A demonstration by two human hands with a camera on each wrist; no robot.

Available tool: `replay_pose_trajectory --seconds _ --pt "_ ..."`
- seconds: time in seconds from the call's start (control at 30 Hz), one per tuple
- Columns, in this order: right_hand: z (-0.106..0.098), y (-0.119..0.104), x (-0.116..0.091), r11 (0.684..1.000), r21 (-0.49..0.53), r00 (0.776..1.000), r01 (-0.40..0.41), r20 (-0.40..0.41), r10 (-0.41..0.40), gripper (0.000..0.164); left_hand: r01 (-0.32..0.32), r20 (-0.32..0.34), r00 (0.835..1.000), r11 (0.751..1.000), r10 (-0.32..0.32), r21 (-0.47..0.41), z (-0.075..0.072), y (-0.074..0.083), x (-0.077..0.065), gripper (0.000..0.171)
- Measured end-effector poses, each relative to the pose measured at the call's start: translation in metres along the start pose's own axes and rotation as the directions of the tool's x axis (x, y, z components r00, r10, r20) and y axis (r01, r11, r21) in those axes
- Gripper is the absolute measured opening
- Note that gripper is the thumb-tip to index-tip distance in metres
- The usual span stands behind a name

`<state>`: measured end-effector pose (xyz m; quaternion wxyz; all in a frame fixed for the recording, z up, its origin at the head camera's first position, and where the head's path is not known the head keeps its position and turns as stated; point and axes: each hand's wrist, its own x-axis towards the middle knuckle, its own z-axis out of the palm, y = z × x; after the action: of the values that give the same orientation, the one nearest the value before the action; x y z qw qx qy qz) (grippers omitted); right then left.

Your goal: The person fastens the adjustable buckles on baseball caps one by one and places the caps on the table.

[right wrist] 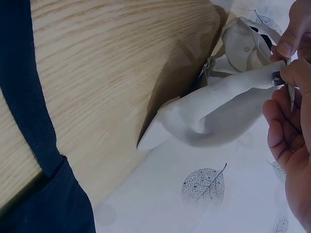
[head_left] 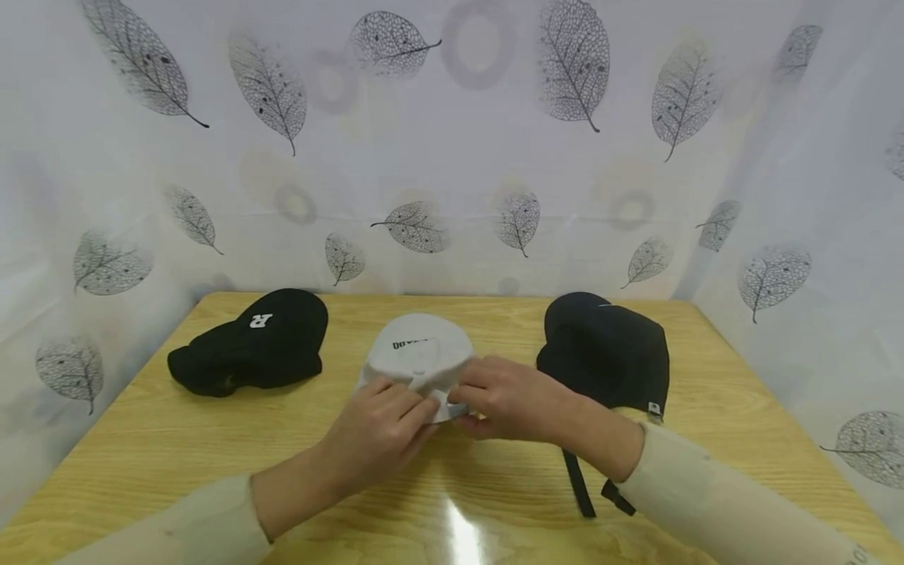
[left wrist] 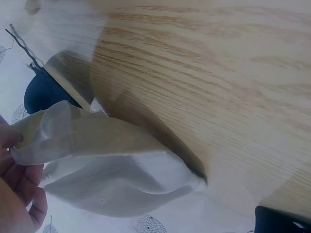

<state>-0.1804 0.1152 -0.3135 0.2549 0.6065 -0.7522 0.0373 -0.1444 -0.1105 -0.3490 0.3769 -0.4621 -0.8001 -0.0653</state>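
Observation:
A white baseball cap (head_left: 417, 357) with dark lettering on its front stands at the middle of the table, its back opening towards me. My left hand (head_left: 381, 420) pinches the left end of the cap's back band, where the left wrist view shows a small round snap (left wrist: 21, 139). From the other side my right hand (head_left: 512, 400) pinches the band's right end between thumb and fingers. A small dark metal fitting (right wrist: 277, 78) shows beside the right fingertips in the right wrist view. Both hands meet close together over the rear opening.
On the left of the wooden table (head_left: 339, 502) lies a black cap (head_left: 282, 345) with a white letter R. Another black cap (head_left: 607, 353) lies on the right, its dark straps (head_left: 579, 482) trailing under my right forearm. A leaf-patterned curtain (head_left: 452, 157) encloses the table's back and sides.

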Motion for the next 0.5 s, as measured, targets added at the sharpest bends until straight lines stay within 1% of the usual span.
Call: replay_pose_trajectory --seconds 0.1,0.27,0.37,0.5 --pt "0.0007 -0.0004 0.0010 1.000 -0.006 1.000 0.017 -0.005 -0.017 0.020 -0.003 0.006 1.000 1.000 0.003 0.002 0.0007 0.0009 0.0014 0.026" --pt "-0.0002 0.0001 0.0017 1.000 -0.017 1.000 0.020 -0.011 -0.020 0.020 0.001 0.004 1.000 1.000 -0.001 0.001 0.0004 0.0014 0.0038 0.027" --pt "-0.0004 0.0006 0.0020 0.998 -0.045 0.998 0.048 -0.032 -0.049 0.023 -0.001 0.003 1.000 1.000 0.001 0.006 0.0003 0.0016 0.0061 0.026" --pt "0.0005 0.0010 0.0022 0.992 -0.099 0.994 0.073 -0.079 -0.080 0.024 0.013 -0.001 1.000 1.000 -0.013 -0.005 0.0005 0.0024 0.0095 0.025"
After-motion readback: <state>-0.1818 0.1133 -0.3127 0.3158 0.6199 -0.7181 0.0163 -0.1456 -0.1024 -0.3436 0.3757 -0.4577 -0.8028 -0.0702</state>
